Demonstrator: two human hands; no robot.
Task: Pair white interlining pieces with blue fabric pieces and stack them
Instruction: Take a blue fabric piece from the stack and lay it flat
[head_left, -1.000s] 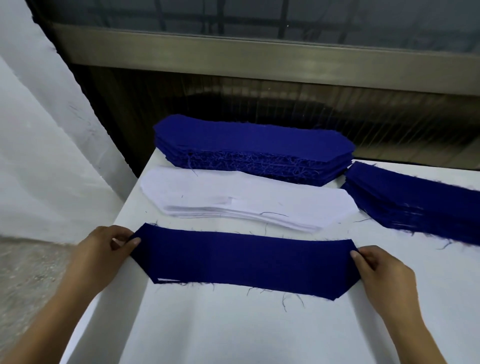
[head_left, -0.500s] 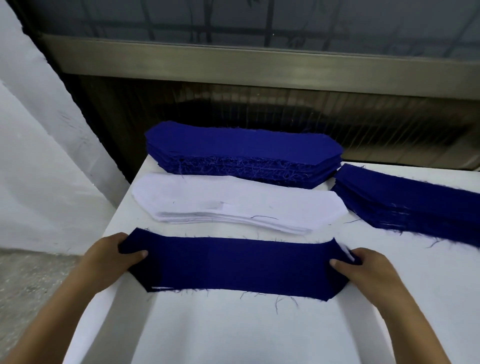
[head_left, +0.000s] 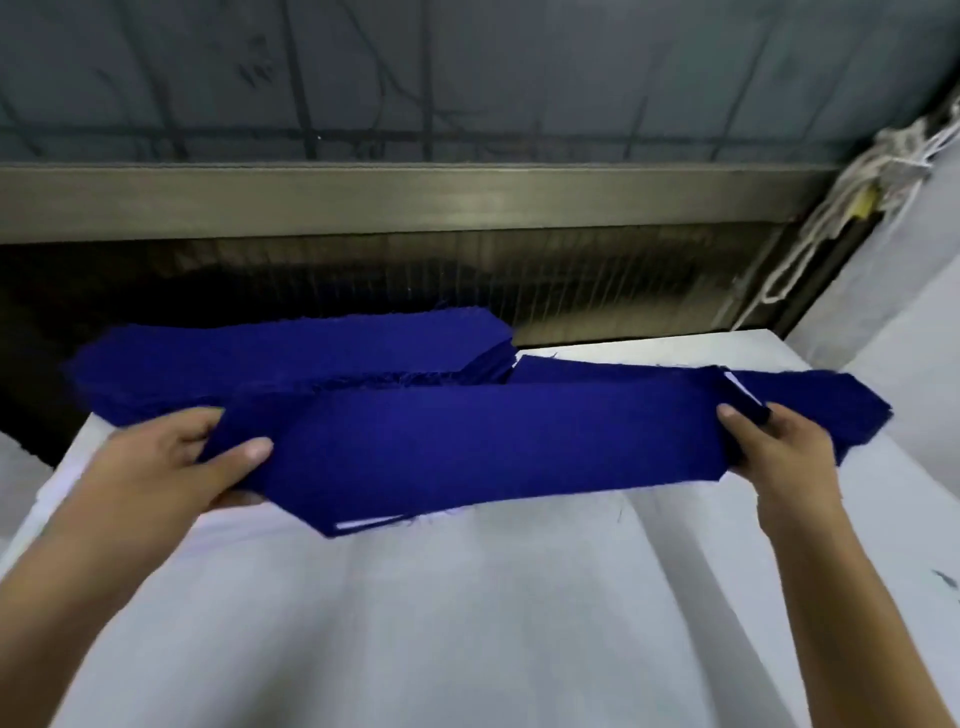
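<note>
Left hand (head_left: 171, 467) and right hand (head_left: 779, 457) are pinching a blue fabric piece (head_left: 493, 447) over the white desk (head_left: 467, 623); a blue stack (head_left: 285, 353) is lying below the window (head_left: 467, 78).

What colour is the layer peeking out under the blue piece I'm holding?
White: the layer shows as a sliver below the blue piece, head view.

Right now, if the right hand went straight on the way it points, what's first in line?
Probably the low stack of blue fabric pieces beyond the right hand, which grips an end of the lifted blue fabric piece. Depth unclear: it might pass over.
</note>
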